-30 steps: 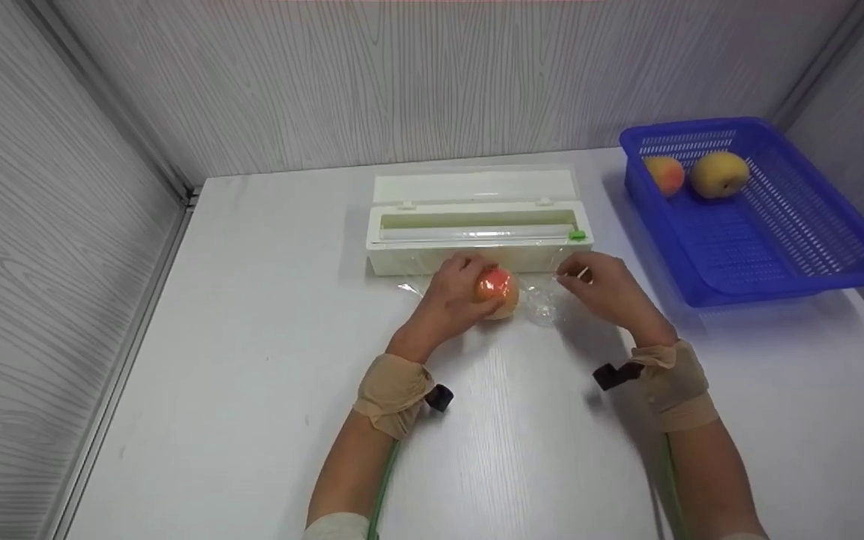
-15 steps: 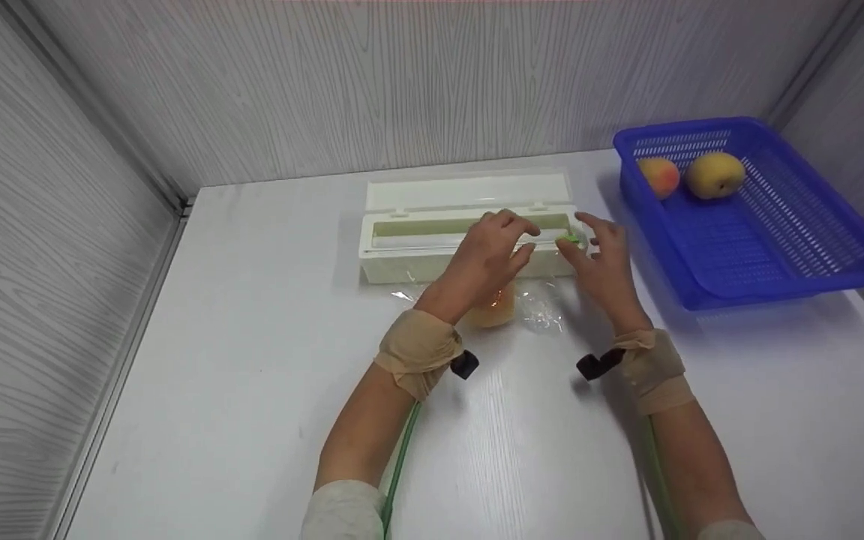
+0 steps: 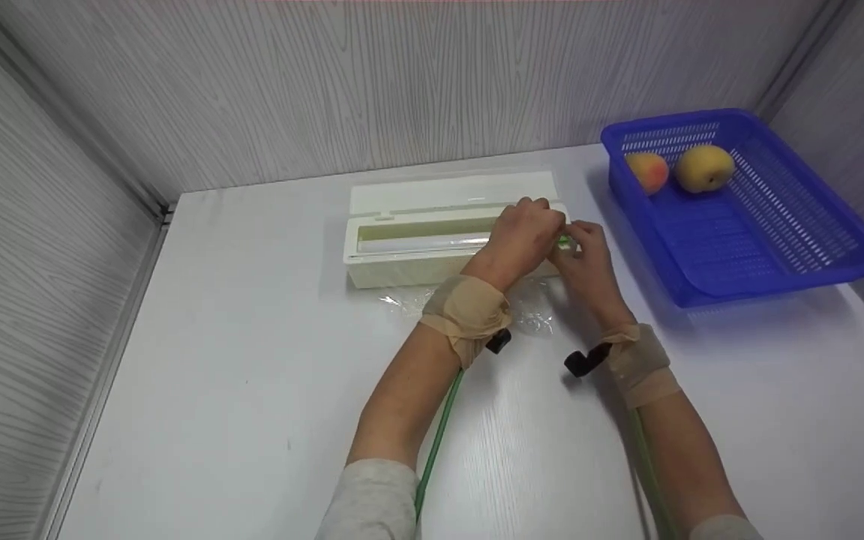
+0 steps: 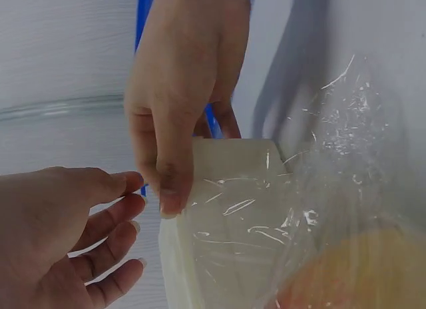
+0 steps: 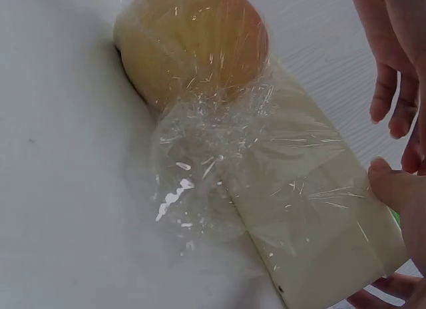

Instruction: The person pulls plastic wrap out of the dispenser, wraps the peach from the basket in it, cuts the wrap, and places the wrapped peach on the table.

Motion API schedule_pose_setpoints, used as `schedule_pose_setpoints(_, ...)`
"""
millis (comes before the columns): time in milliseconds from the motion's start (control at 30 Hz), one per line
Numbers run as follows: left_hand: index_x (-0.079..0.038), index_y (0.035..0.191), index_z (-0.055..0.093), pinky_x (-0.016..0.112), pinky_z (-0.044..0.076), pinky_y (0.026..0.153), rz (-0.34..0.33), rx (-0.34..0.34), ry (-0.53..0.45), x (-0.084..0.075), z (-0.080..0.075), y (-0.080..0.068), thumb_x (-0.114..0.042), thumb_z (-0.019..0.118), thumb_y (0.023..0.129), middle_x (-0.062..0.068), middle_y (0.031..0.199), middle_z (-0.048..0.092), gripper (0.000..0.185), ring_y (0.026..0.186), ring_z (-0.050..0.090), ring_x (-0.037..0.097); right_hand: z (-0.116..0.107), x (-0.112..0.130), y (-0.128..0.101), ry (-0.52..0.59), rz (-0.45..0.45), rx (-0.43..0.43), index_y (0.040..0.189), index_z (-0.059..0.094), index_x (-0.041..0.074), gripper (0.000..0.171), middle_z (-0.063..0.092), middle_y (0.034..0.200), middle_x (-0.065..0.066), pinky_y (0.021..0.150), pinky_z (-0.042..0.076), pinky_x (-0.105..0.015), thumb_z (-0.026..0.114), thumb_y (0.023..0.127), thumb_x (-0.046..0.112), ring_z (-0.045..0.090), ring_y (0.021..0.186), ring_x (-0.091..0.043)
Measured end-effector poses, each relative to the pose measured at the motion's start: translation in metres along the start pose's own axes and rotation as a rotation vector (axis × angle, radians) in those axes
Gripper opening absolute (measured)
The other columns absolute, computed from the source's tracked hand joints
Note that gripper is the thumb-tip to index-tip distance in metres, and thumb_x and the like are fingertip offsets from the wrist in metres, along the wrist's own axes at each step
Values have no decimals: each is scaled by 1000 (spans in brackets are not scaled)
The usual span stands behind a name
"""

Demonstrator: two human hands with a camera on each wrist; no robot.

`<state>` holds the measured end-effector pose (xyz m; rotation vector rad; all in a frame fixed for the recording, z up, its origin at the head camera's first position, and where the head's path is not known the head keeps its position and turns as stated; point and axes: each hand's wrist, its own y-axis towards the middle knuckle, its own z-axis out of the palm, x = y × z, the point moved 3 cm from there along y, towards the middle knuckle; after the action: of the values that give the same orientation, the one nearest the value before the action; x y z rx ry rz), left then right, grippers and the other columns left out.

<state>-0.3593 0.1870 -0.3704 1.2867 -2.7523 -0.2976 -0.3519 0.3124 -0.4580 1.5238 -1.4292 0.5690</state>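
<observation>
A white film dispenser box [image 3: 432,244] lies open on the table, with a green cutter slider [image 3: 565,241] at its right end. My left hand [image 3: 526,229] hovers over that end, fingers loosely curled and holding nothing [image 4: 80,236]. My right hand [image 3: 583,255] grips the box's right end, its thumb [image 4: 170,189] on the front wall and its fingers behind. A peach-coloured fruit [image 5: 193,42] wrapped in clear film [image 5: 219,149] lies against the box front [image 5: 319,222]. In the head view my left forearm hides the fruit, and only crumpled film [image 3: 535,319] shows.
A blue basket [image 3: 792,255] at the back right holds two fruits, a reddish one [image 3: 647,171] and a yellow one [image 3: 704,168]. Grey panel walls close in the white table [image 3: 252,390] at the left, back and right.
My left hand let go of the wrapped fruit and my right hand let go of the film. Both moved forward to the box's right end.
</observation>
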Motion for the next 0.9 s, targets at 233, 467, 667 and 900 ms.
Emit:
schedule_pose_setpoints(233, -16, 105, 74, 38, 58, 79, -79, 10, 62, -6, 11, 7, -31, 62, 95, 3, 104, 73, 21, 96, 70, 23, 4, -4, -3, 4, -20, 26, 111, 67, -7, 26, 55, 115, -22, 99, 36, -39, 64, 87, 0, 44, 116, -29)
schedule_pose_setpoints(467, -15, 102, 75, 39, 59, 76, -113, 18, 13, -4, 14, 14, -14, 63, 92, 5, 100, 75, 16, 92, 71, 23, 1, -3, -1, 3, -7, 40, 110, 67, -5, 25, 54, 118, -19, 101, 35, -40, 68, 87, 3, 44, 116, -27)
schedule_pose_setpoints(667, -15, 103, 74, 39, 58, 77, -109, 19, 17, -4, 15, 15, -16, 64, 92, 6, 100, 74, 15, 92, 71, 23, -2, -3, -1, 2, -17, 65, 114, 68, -1, 27, 55, 119, -16, 100, 35, -39, 68, 88, 8, 45, 116, -24)
schedule_pose_setpoints(900, -15, 102, 74, 37, 58, 79, -60, -28, 40, -6, 19, 12, -14, 61, 92, 5, 101, 74, 16, 95, 70, 22, -5, -6, -3, 6, -2, 71, 119, 66, 0, 31, 52, 123, -16, 106, 37, -46, 69, 89, 8, 45, 118, -24)
